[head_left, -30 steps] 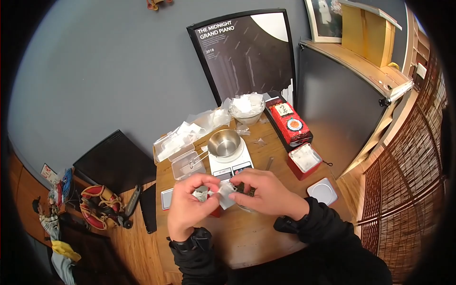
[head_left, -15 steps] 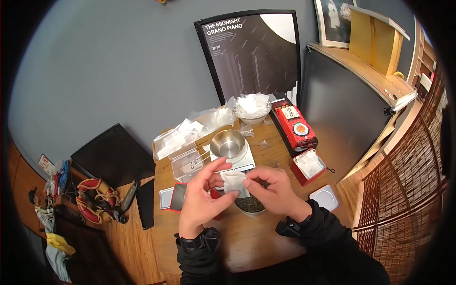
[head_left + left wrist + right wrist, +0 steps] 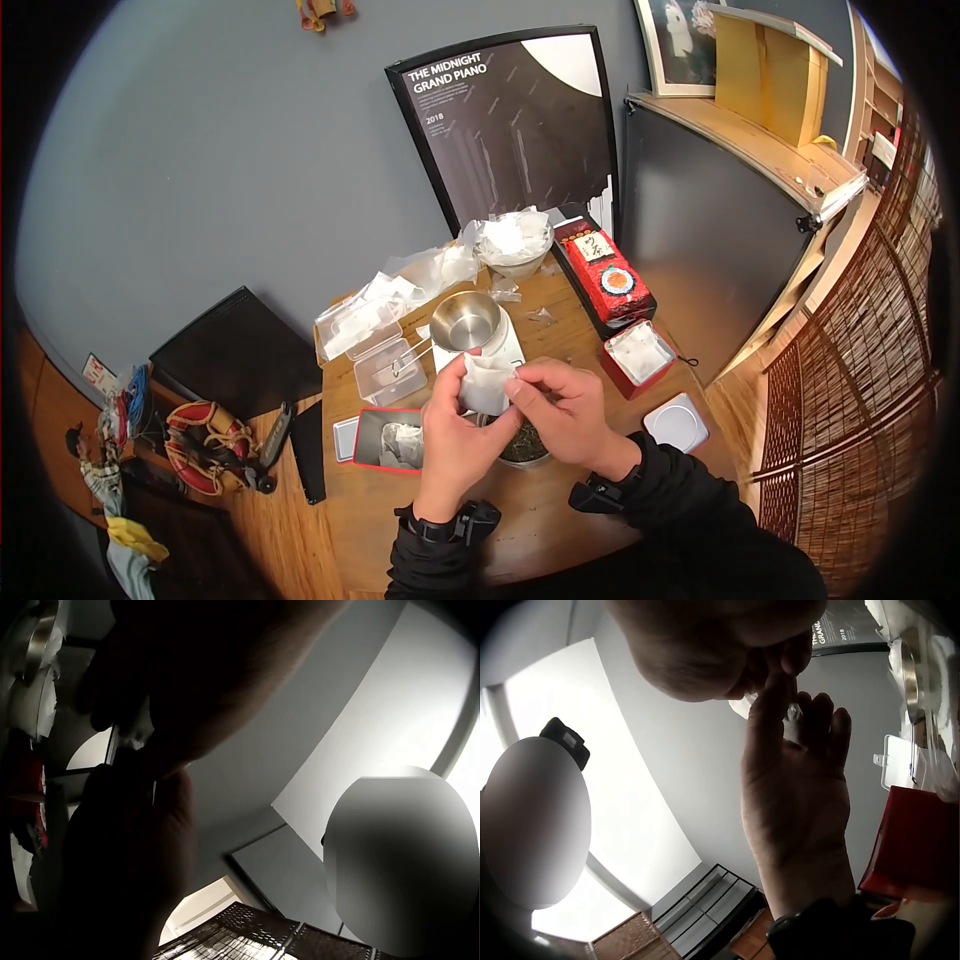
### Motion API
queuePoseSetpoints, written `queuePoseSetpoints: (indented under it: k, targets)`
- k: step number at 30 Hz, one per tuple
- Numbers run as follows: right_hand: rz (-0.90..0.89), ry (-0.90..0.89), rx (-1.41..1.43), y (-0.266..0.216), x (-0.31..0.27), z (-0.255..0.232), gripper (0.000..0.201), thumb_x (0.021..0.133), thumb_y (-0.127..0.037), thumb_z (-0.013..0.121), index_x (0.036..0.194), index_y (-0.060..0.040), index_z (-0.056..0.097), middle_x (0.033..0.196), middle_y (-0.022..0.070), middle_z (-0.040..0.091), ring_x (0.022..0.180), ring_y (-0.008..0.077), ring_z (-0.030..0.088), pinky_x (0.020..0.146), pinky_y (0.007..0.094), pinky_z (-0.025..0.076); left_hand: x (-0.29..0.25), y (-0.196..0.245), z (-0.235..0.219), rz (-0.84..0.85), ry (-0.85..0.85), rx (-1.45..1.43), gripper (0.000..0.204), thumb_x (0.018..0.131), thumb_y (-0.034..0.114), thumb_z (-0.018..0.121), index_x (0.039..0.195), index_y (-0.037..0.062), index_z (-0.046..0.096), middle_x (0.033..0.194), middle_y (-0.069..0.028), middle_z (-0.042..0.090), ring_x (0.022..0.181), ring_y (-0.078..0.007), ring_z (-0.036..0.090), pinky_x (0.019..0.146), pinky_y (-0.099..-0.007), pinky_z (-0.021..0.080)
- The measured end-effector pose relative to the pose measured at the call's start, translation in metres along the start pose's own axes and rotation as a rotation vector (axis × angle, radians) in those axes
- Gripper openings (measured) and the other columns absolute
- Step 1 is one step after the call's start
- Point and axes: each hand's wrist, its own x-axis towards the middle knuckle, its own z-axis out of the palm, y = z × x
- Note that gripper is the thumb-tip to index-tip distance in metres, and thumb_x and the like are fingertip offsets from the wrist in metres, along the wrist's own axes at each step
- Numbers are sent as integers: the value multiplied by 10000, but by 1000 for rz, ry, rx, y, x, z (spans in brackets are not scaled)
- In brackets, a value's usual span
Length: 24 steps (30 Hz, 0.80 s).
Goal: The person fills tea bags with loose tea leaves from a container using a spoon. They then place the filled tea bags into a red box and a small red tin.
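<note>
Above the table, both hands hold a small white tea bag (image 3: 483,388). My left hand (image 3: 452,440) pinches it from the left, with the thumb low on its front and fingers behind. My right hand (image 3: 572,405) pinches its right edge between thumb and index finger. Under the hands is a bowl of dark dried leaves (image 3: 525,448), partly hidden. At left, a red-rimmed tin (image 3: 372,440) lies with white bags (image 3: 403,446) inside. In the right wrist view, the left hand (image 3: 799,795) is seen from the palm side, fingers raised.
Beyond the hands a metal cup (image 3: 467,320) stands on a white scale (image 3: 508,345). A clear plastic box (image 3: 390,375) lies left of it. A bowl of white bags (image 3: 514,240), a red package (image 3: 603,270), a red tin (image 3: 637,372) and a lid (image 3: 677,422) are around.
The white bag has turned and come up higher, more upright, between the hands. My left hand has moved right, uncovering the tin at left. The right hand keeps pinching the bag's edge.
</note>
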Motion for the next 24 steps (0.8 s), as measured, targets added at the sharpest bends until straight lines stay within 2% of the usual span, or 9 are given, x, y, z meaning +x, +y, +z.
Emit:
queuePoseSetpoints:
  k: [8,10,11,13,16,19,22,24]
  targets:
    - [-116,-88,-172,-8,7,-10,168,846,-66,730,986,12,678,840,63,678,666,103,602,580,245,466,2,-8,-7,-13,12,21,533,741,58,784,1222,9,560,1040,-77,697,915,-115,649,798,-288,539]
    - [-50,-74,-142,-15,10,-15,245,805,-76,752,1025,-12,663,924,66,674,738,118,605,617,250,469,3,-11,-12,-25,17,30,532,732,44,771,1221,13,565,1041,-73,697,917,-116,650,798,-287,538]
    - [-50,-74,-142,-17,13,-17,245,805,-76,752,1025,-12,663,924,66,674,738,118,605,617,250,469,4,-13,-15,-1,-12,52,534,724,37,762,1222,19,570,1026,-75,700,900,-121,655,791,-288,538]
    - [-110,-119,-150,-20,17,-22,306,783,-81,759,1067,-44,651,1019,71,658,836,132,603,667,259,473,5,-13,-18,23,-41,74,536,717,29,753,1223,24,575,1012,-76,702,884,-125,659,784,-289,539]
    - [-136,-212,-199,-22,18,-22,328,780,-79,754,1090,-60,648,1076,74,640,879,144,597,699,266,475,4,-5,-18,25,-96,137,523,710,28,754,1209,33,597,954,-102,703,837,-159,680,765,-300,545]
    - [-119,-291,-245,-16,16,-21,333,783,-78,752,1098,-66,644,1072,72,640,848,159,602,682,268,476,5,4,-17,82,-102,256,494,709,28,750,1185,36,619,913,-134,700,797,-201,695,730,-318,548]
    - [-143,-218,-195,-15,14,-18,326,779,-33,759,1088,-54,656,1129,94,647,839,141,582,696,268,473,6,5,-18,90,-113,343,495,698,25,748,1177,34,624,919,-156,698,797,-244,703,705,-334,544]
    - [-181,-197,-206,-15,16,-19,293,787,-57,755,1063,-62,657,1102,85,645,832,154,602,676,273,482,6,0,-19,114,-104,367,507,688,22,749,1179,31,623,934,-162,699,794,-260,702,690,-336,539]
